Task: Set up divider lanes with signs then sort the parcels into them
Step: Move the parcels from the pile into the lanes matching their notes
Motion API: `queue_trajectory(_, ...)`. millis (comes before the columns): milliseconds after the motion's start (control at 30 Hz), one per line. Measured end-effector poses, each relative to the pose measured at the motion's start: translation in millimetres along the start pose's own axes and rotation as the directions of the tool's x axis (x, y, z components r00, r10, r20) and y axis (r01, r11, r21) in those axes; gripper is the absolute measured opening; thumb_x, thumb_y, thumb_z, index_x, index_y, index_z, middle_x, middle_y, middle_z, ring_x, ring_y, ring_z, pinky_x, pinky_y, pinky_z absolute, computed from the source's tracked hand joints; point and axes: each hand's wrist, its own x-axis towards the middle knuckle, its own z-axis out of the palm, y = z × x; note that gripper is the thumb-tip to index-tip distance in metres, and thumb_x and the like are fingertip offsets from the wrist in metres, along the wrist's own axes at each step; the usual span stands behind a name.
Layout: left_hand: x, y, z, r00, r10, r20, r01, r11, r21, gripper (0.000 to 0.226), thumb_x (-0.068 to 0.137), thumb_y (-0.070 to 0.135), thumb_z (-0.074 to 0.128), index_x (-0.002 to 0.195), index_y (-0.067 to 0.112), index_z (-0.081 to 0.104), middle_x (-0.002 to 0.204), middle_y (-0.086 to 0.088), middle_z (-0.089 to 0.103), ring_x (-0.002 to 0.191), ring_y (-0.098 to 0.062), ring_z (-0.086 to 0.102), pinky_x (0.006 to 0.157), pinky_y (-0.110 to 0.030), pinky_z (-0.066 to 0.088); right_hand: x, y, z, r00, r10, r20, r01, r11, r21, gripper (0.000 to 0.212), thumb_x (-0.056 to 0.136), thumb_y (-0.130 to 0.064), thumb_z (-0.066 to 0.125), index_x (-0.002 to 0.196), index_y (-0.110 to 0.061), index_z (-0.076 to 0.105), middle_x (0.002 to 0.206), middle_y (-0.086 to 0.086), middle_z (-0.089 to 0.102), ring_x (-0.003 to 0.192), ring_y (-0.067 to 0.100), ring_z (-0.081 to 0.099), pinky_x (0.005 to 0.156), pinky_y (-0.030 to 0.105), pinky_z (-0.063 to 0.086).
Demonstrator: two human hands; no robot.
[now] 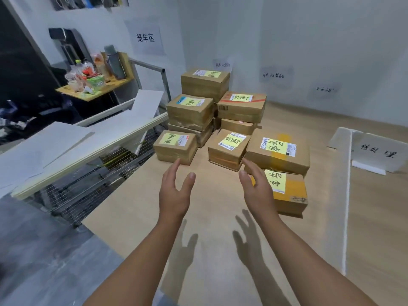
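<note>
Both arms are stretched forward over the wood-look floor (pixel 136 217). Left hand (pixel 174 193) and right hand (pixel 256 188) are held edge-up with the palms facing each other and a gap between them. The fingers (pixel 174 166) of each are straight and spread, holding nothing and touching nothing, and their shadows fall on the floor below. The stack of cardboard parcels (pixel 220 120) sits on the floor just ahead, against the far wall, each box carrying a yellow handwritten note. My left fingertips are near the small front-left parcel (pixel 174 149). My right hand is in front of the orange-taped parcel (pixel 287 193), covering part of it, and the wide parcel (pixel 278 153) lies behind that one. The mid-front parcel (pixel 228 149) lines up with the gap between my hands. To the right, a thin white divider strip (pixel 347 195) runs along the floor, and beyond it a white folded sign (pixel 377 151) with handwritten characters stands on the floor. To the left, white boards (pixel 55 146) lie across the top of a wire cage cart (pixel 99 173). Paper labels are stuck to the walls, the largest one (pixel 145 37) at upper left. A small desk (pixel 95 89) at far left carries bottles and snack packets.
</note>
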Motion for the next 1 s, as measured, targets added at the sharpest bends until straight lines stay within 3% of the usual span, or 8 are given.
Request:
queue_trajectory(133, 53.6, -29.4, -16.0, 1.000, -0.030, 0.005, 0.031, 0.999, -0.021, 0.053, 0.097, 0.037, 0.063, 0.146, 0.040, 0.043, 0.138, 0.022, 0.042, 0.129, 0.000, 0.038, 0.102, -0.026, 0.034, 27.1, 3.6, 47.8, 0.999, 0.027, 0.021, -0.026, 0.998, -0.058, 0.040, 0.103, -0.038, 0.049, 0.143, -0.035, 0.051, 0.156, -0.005, 0.040, 0.145, 0.012, 0.032, 0.113, 0.033, 0.030)
queue_trajectory(233, 100.6, -53.5, -29.8, 0.999, -0.040, 0.034, 0.042, 0.998, -0.043, 0.054, 0.097, 0.035, 0.063, 0.147, 0.037, 0.043, 0.138, 0.021, 0.043, 0.130, 0.000, 0.040, 0.104, -0.028, 0.035, 48.7, 2.2, 88.5, 0.998, 0.067, 0.012, -0.065, 0.992, -0.104, 0.042, 0.104, -0.037, 0.049, 0.145, -0.033, 0.050, 0.156, -0.005, 0.039, 0.146, 0.012, 0.030, 0.110, 0.013, 0.018)
queue_trajectory(333, 150.0, -79.9, -44.3, 0.995, -0.048, 0.084, 0.049, 0.999, -0.017, 0.055, 0.097, 0.036, 0.064, 0.148, 0.035, 0.043, 0.143, 0.014, 0.047, 0.133, -0.004, 0.042, 0.108, -0.030, 0.036, 71.5, 1.9, 130.0, 0.993, 0.117, -0.021, -0.118, 0.988, -0.097, 0.042, 0.103, -0.037, 0.050, 0.145, -0.033, 0.051, 0.157, -0.003, 0.039, 0.146, 0.013, 0.031, 0.113, 0.029, 0.026)
queue_trajectory(567, 246.4, -126.3, -68.0, 0.986, -0.087, 0.142, 0.082, 0.996, 0.039, 0.054, 0.096, 0.035, 0.063, 0.147, 0.035, 0.045, 0.149, 0.009, 0.046, 0.135, -0.008, 0.041, 0.111, -0.037, 0.035, 122.4, -0.8, 204.1, 0.978, 0.200, -0.065, -0.206, 0.974, -0.093, 0.039, 0.103, -0.034, 0.052, 0.142, -0.036, 0.052, 0.156, -0.002, 0.040, 0.144, 0.012, 0.032, 0.106, 0.025, 0.025)
queue_trajectory(733, 297.3, -152.3, -67.8, 0.973, -0.125, 0.196, 0.108, 0.990, 0.096, 0.055, 0.096, 0.035, 0.063, 0.148, 0.032, 0.044, 0.150, 0.004, 0.044, 0.137, -0.016, 0.041, 0.115, -0.047, 0.037, 159.5, 4.8, 242.5, 0.968, 0.242, -0.072, -0.249, 0.963, -0.099, 0.041, 0.102, -0.035, 0.053, 0.143, -0.033, 0.054, 0.155, -0.001, 0.041, 0.144, 0.016, 0.034, 0.116, 0.032, 0.031)
queue_trajectory(833, 318.8, -163.2, -59.4, 0.962, -0.159, 0.223, 0.134, 0.983, 0.123, 0.053, 0.096, 0.033, 0.064, 0.146, 0.031, 0.047, 0.148, 0.001, 0.044, 0.133, -0.014, 0.042, 0.113, -0.042, 0.036, 182.0, 9.8, 262.2, 0.955, 0.292, -0.053, -0.296, 0.951, -0.091, 0.042, 0.103, -0.033, 0.052, 0.144, -0.031, 0.052, 0.157, -0.002, 0.038, 0.146, 0.012, 0.030, 0.097, 0.000, 0.026)
queue_trajectory(867, 324.8, -167.3, -55.5, 0.958, -0.167, 0.234, 0.142, 0.983, 0.120, 0.053, 0.096, 0.032, 0.064, 0.146, 0.030, 0.047, 0.148, 0.001, 0.044, 0.133, -0.013, 0.042, 0.113, -0.039, 0.036, 189.2, 12.5, 268.1, 0.950, 0.308, -0.047, -0.311, 0.947, -0.087, 0.042, 0.103, -0.033, 0.052, 0.145, -0.030, 0.052, 0.157, -0.002, 0.037, 0.146, 0.012, 0.030, 0.090, -0.003, 0.025)
queue_trajectory(1000, 346.5, -186.2, -39.4, 0.944, -0.201, 0.263, 0.173, 0.977, 0.129, 0.054, 0.096, 0.028, 0.065, 0.147, 0.024, 0.048, 0.150, -0.003, 0.043, 0.141, -0.018, 0.037, 0.113, -0.033, 0.032, 214.0, 29.5, 286.5, 0.938, 0.342, -0.054, -0.346, 0.935, -0.081, 0.044, 0.103, -0.034, 0.052, 0.146, -0.031, 0.050, 0.159, -0.001, 0.034, 0.146, 0.014, 0.029, 0.106, 0.020, 0.025)
